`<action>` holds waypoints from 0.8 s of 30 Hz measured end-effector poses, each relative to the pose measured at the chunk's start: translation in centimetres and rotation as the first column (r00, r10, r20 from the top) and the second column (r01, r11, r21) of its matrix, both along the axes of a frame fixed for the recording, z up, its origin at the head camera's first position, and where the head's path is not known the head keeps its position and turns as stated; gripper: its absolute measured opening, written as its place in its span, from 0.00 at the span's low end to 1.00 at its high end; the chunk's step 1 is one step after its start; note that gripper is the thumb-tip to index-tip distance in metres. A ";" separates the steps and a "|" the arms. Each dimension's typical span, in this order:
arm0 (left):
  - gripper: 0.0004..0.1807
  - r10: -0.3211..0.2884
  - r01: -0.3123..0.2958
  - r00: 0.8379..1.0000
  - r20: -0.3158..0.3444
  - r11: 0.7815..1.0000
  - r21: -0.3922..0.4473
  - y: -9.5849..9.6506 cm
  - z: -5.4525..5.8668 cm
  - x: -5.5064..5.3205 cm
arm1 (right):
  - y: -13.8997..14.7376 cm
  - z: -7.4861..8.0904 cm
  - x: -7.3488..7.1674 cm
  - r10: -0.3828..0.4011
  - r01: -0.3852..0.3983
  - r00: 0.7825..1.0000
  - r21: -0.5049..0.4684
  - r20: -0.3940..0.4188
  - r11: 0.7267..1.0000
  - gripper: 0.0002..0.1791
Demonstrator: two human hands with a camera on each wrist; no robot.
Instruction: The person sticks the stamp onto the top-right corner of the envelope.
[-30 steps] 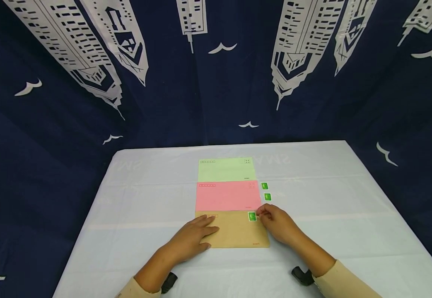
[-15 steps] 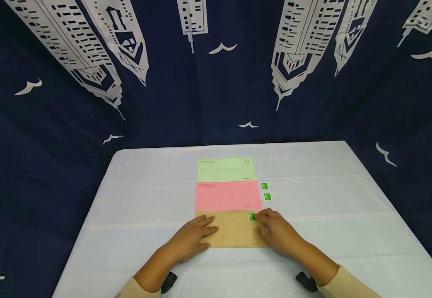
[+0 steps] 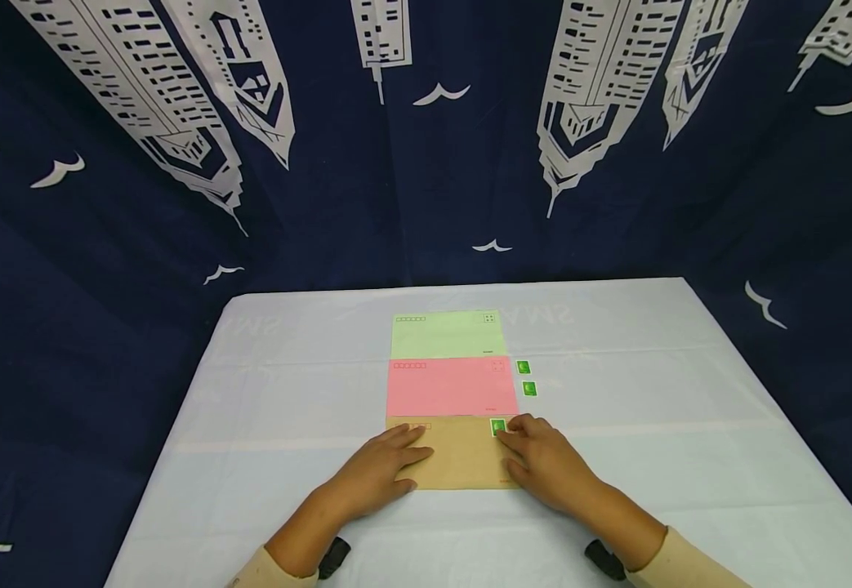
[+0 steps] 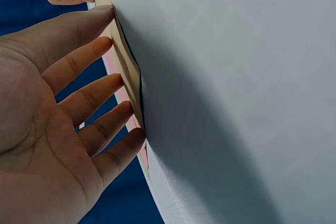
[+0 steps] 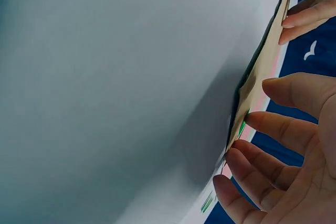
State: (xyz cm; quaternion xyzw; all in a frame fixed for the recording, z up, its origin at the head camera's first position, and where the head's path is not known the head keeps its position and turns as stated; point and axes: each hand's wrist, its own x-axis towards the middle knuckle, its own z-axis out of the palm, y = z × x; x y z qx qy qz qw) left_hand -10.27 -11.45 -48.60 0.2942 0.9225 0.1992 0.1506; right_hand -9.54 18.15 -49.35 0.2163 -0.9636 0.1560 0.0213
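A brown envelope (image 3: 462, 461) lies flat at the near side of the table, with a green stamp (image 3: 497, 425) on its upper right corner. My left hand (image 3: 374, 474) rests on the envelope's left part with fingers spread. The right hand (image 3: 554, 465) lies over the envelope's right edge, and its index fingertip touches the stamp's lower right corner. In the right wrist view the fingers (image 5: 283, 129) are extended and slightly bent, the stamp just under the index tip. The left wrist view shows the left fingertips (image 4: 123, 80) along the brown envelope.
Beyond the brown envelope lie a pink envelope (image 3: 448, 388) and a light green envelope (image 3: 446, 336), edge to edge in a column. Two more green stamps (image 3: 524, 367) sit right of the pink one. A white cloth covers the table (image 3: 286, 392); a dark blue patterned curtain (image 3: 396, 180) hangs behind.
My right hand has moved from beside the stamp's right edge onto the envelope, its fingers spreading and a fingertip coming onto the stamp. The left hand has stayed put.
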 end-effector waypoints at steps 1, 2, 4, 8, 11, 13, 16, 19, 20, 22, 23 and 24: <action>0.28 -0.001 0.001 1.000 -0.001 1.000 0.000 0.0 0.0 0.0 | 0.0 0.0 0.0 0.003 -0.003 1.000 0.009 -0.007 1.000 0.22; 0.28 -0.001 0.001 1.000 -0.002 1.000 0.001 0.0 0.0 0.0 | 0.0 0.0 0.0 0.005 -0.005 1.000 0.014 -0.012 1.000 0.22; 0.28 -0.002 0.002 1.000 -0.006 1.000 0.002 0.0 0.0 0.0 | 0.0 0.1 0.0 0.008 -0.007 1.000 0.025 -0.020 1.000 0.22; 0.28 0.002 -0.002 1.000 -0.007 1.000 0.005 0.0 0.0 0.0 | 0.0 0.2 -0.1 0.014 -0.014 1.000 0.044 -0.019 0.999 0.22; 0.28 0.004 -0.004 1.000 0.000 1.000 0.008 0.1 0.1 0.1 | 0.1 0.3 -0.2 0.019 -0.019 1.000 0.068 -0.007 0.998 0.22; 0.28 0.003 -0.003 1.000 0.005 1.000 0.010 0.1 0.2 0.1 | 0.1 0.4 -0.3 0.025 -0.025 1.000 0.081 0.007 0.996 0.22; 0.28 -0.002 0.002 1.000 0.005 1.000 0.005 0.1 0.2 0.1 | 0.1 0.6 -0.5 0.031 -0.034 0.999 0.093 0.028 0.995 0.23; 0.28 -0.006 0.006 1.000 -0.004 1.000 -0.006 0.1 0.2 0.1 | 0.0 0.9 -0.6 0.038 -0.042 0.998 0.101 0.042 0.994 0.23; 0.28 -0.005 0.005 1.000 -0.006 1.000 -0.008 0.1 0.2 0.1 | 0.0 1.0 -0.6 0.040 -0.044 0.998 0.103 0.045 0.994 0.23; 0.28 -0.005 0.004 1.000 -0.008 1.000 -0.009 0.1 0.1 0.1 | -0.1 1.2 -0.7 0.042 -0.047 0.998 0.111 0.047 0.993 0.23; 0.28 -0.004 0.004 1.000 -0.009 1.000 -0.010 0.1 0.1 0.1 | -0.1 1.2 -0.7 0.044 -0.049 0.998 0.115 0.046 0.992 0.22; 0.28 -0.004 0.004 1.000 -0.009 1.000 -0.010 0.1 0.1 0.1 | -0.1 1.3 -0.7 0.046 -0.051 0.998 0.118 0.044 0.992 0.22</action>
